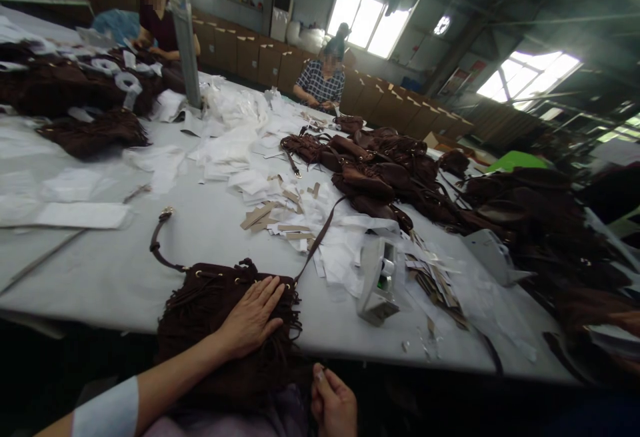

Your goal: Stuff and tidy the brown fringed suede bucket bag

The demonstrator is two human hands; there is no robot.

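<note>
A dark brown fringed suede bag (210,303) lies at the table's near edge, its fringe hanging over the side and its strap (159,240) curling back to the left. My left hand (253,317) lies flat on the bag's upper right part, fingers spread. My right hand (333,403) sits low below the table edge, right of the bag, fingers curled with the thumb up; whether anything is in it I cannot make out.
A grey tagging tool (377,283) lies right of the bag. Paper scraps and card strips (280,213) litter the grey table (90,270). Piles of brown bags (385,177) lie at the middle, right and far left. Two people (320,80) work at the far side.
</note>
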